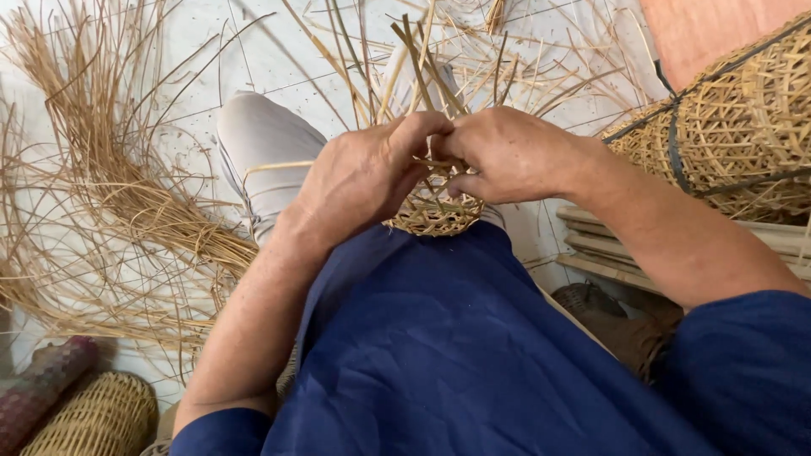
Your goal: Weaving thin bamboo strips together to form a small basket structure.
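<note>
Straw-coloured cane strips are what I am working with, and I am holding a small half-woven basket [435, 211] against my lap, just beyond the edge of my blue smock [439, 346], so it is staying steady while I am weaving. My left hand [363, 177] is curling closed over the near side of the basket, its fingers pinching a thin strip. My right hand [507, 156] is pressing in from the other side, fingers folded tight on the rim, the two hands touching above it. Loose upright strips [414, 59] are fanning up from the basket behind my knuckles.

My hands are covering most of the basket, so I cannot tell how far the weave is reaching. Left of the basket, a big loose bundle of cane [110, 194] is spreading over the pale floor. Right of it, a large openwork basket [735, 127] is being cut off by the edge of view, lying on wooden slats [591, 245]. Below and far left, another woven piece [93, 418] is showing only partly.
</note>
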